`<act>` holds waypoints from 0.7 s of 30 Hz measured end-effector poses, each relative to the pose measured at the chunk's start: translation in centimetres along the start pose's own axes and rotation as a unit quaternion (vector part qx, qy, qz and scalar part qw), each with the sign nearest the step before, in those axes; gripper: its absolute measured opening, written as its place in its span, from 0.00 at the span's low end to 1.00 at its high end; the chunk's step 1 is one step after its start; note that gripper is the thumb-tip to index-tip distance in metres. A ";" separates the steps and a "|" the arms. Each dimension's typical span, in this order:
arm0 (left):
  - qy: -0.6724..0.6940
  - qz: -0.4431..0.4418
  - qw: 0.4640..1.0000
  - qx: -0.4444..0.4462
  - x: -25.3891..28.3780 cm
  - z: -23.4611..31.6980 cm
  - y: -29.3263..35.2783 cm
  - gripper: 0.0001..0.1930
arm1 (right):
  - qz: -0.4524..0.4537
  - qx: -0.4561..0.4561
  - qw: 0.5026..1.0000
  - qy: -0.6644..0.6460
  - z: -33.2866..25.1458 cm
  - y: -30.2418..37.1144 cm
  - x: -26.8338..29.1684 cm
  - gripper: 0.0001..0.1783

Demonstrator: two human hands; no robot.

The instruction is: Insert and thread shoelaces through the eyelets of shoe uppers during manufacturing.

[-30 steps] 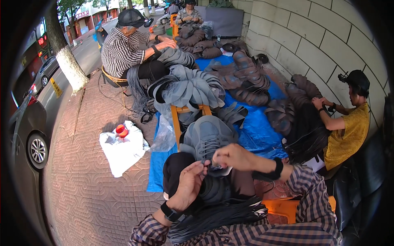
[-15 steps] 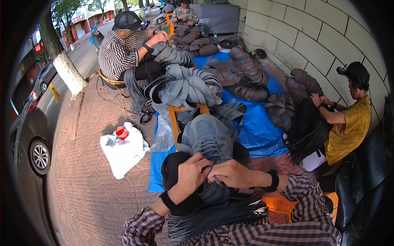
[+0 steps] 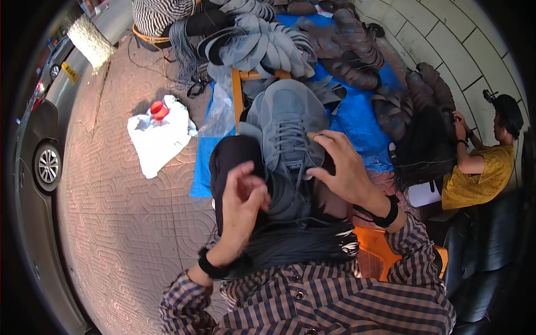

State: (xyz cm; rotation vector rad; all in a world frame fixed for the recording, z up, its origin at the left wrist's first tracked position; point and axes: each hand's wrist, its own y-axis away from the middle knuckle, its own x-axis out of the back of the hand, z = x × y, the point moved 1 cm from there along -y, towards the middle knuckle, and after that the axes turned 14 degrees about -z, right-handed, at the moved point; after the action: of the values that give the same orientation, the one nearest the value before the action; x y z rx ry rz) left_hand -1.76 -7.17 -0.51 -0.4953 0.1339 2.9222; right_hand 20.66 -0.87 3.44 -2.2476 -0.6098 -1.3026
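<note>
A grey laced shoe upper (image 3: 287, 131) lies toe away from me at the front of a row of grey uppers, between my knees. My right hand (image 3: 349, 167) is beside it on the right, thumb and forefinger spread, the fingertips at its lacing edge. Left of the upper's heel end, my left hand (image 3: 244, 192) is raised over my dark-trousered knee. Its fingers are loosely bent and apart, somewhat blurred, with nothing visible in them. Across my lap lies a thick bundle of dark laces (image 3: 296, 240).
A wooden stand (image 3: 238, 97) carries a heap of grey uppers (image 3: 268, 47). Brown uppers (image 3: 354, 50) cover a blue tarp (image 3: 363, 120). A white bag (image 3: 162, 137) with a red-orange container sits on the paving. A person in yellow (image 3: 480, 173) works at right; a striped-shirted person (image 3: 159, 17) sits ahead.
My hands have come apart from their pinch over the upper's near end. The left moved left; the right moved forward along the upper's right side. The view has tilted down.
</note>
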 end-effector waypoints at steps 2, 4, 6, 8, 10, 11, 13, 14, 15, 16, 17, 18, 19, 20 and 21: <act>-0.396 0.015 0.907 -0.141 0.6 0.5 -2.5 0.29 | 0.012 0.007 0.997 0.071 -0.1 0.1 -0.9 0.37; -0.570 0.024 0.801 -0.182 0.2 1.1 -4.9 0.30 | 0.011 -0.005 0.991 0.136 0.2 0.1 -2.0 0.36; -0.717 -0.027 0.681 -0.148 0.9 -0.6 -6.6 0.32 | 0.011 -0.021 0.995 0.099 1.2 -0.5 -2.5 0.35; -0.743 -0.058 0.660 -0.089 1.9 -1.0 -8.6 0.28 | 0.009 -0.051 0.998 0.023 3.2 -0.9 -2.9 0.32; -0.740 -0.086 0.664 -0.066 2.1 -0.6 -8.4 0.26 | 0.002 -0.062 0.998 0.019 4.1 -1.3 -3.3 0.32; -0.702 -0.069 0.698 -0.127 2.1 -0.6 -8.2 0.24 | 0.007 -0.065 0.998 0.021 4.6 -1.6 -3.4 0.32; -0.658 -0.056 0.729 -0.182 1.8 -0.2 -7.0 0.21 | 0.008 -0.052 0.999 0.007 5.7 -1.7 -3.3 0.34; -0.588 -0.098 0.797 -0.100 1.7 -0.1 -5.3 0.21 | -0.012 -0.063 0.998 -0.018 6.0 -1.7 -3.0 0.35; -0.508 -0.139 0.850 -0.015 1.6 -0.4 -3.8 0.20 | -0.032 -0.075 0.996 -0.043 6.4 -1.7 -2.5 0.37; -0.588 -0.176 0.789 -0.023 2.0 -0.9 -2.1 0.21 | -0.069 -0.093 0.990 -0.075 6.5 -2.3 -2.5 0.42; -0.661 -0.208 0.720 -0.035 2.0 -1.5 -0.8 0.22 | -0.069 -0.101 0.990 -0.076 6.5 -2.5 -2.3 0.42; -0.694 -0.217 0.687 -0.009 1.7 -1.9 0.4 0.27 | -0.094 -0.121 0.981 -0.123 6.3 -2.6 -2.2 0.44; -0.694 -0.219 0.686 -0.009 1.4 -2.4 0.9 0.27 | -0.117 -0.133 0.969 -0.170 6.0 -2.9 -1.9 0.46; -0.721 -0.182 0.666 -0.061 1.2 -3.1 1.2 0.30 | -0.137 -0.156 0.956 -0.206 5.9 -2.8 -1.4 0.49; -0.744 -0.145 0.643 -0.112 1.0 -3.6 1.3 0.33 | -0.136 -0.157 0.956 -0.206 6.2 -2.6 -1.4 0.49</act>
State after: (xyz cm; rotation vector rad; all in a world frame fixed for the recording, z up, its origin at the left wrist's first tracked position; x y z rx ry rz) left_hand -1.78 -8.70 -4.12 1.6848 -0.4731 2.0731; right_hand 22.62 4.64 -0.09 -2.8145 -0.9434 -1.1169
